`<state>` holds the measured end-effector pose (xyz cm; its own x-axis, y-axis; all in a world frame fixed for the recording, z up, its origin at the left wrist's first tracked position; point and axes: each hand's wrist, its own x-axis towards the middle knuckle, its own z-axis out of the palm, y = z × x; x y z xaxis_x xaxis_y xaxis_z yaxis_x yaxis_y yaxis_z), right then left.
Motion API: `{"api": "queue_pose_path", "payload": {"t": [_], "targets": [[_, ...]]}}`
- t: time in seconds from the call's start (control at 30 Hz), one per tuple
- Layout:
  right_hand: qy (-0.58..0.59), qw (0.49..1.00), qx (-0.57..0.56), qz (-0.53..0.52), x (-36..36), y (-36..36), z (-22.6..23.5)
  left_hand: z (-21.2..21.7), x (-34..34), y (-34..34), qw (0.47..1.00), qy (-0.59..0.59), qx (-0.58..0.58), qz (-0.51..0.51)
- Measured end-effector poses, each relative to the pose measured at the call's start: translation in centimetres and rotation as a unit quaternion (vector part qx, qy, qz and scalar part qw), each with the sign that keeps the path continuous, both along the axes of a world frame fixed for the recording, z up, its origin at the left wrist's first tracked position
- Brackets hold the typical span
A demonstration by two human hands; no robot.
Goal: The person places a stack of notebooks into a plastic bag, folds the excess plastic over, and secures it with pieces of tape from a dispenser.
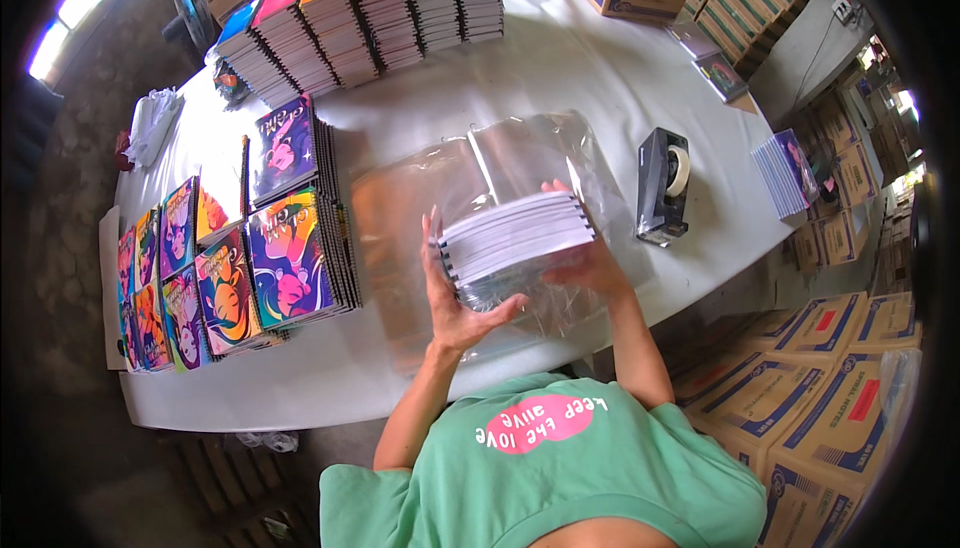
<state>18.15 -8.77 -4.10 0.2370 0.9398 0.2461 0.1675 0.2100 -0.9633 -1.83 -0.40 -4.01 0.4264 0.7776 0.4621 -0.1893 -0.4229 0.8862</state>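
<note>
White-edged notebook stack [515,238], long axis left-right, lies flat, clamped between both hands [520,293].

A single head-worn fisheye camera looks steeply down from above the person's green shirt [540,458], close over the white table [560,68], its bent rim taking in cardboard boxes [840,418] at right and the floor at left.

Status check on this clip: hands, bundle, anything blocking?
Left hand and right hand both gripping notebook stack. Stack going into clear plastic bag. Tape dispenser to the right, apart.
</note>
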Motion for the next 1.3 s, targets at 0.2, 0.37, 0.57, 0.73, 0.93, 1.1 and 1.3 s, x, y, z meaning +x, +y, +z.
{"api": "queue_pose_path", "payload": {"t": [0.2, 0.37, 0.57, 0.73, 0.93, 1.1, 1.3], "targets": [[0.011, 0.997, 0.078, -0.003, 0.1, 0.8, 1.6, 2.1, 0.6, -0.3, 0.996, -0.033, 0.077, -0.006], [-0.034, 0.999, 0.028, -0.009, 0.3, 1.5, 3.3, 2.4, 0.1, 1.3, 0.986, 0.067, 0.149, -0.020], [-0.077, 0.988, 0.065, -0.115, -0.3, 0.8, 3.2, 0.8, -1.6, 1.1, 0.951, 0.128, 0.268, 0.083], [-0.313, 0.947, 0.029, -0.070, 0.3, -1.6, 3.2, -0.3, -4.1, 2.6, 0.896, 0.199, 0.398, 0.008], [-0.125, 0.988, 0.014, -0.095, 0.6, -1.4, 4.8, 3.6, -3.7, 5.7, 0.930, 0.185, 0.314, -0.052], [-0.141, 0.989, 0.015, -0.047, 1.6, -1.1, 4.7, 1.0, -3.8, 5.0, 0.928, 0.148, 0.341, 0.033], [-0.319, 0.947, 0.002, -0.020, 1.0, -0.7, 4.7, 2.1, -2.9, 5.5, 0.855, 0.273, 0.434, -0.081]]}}
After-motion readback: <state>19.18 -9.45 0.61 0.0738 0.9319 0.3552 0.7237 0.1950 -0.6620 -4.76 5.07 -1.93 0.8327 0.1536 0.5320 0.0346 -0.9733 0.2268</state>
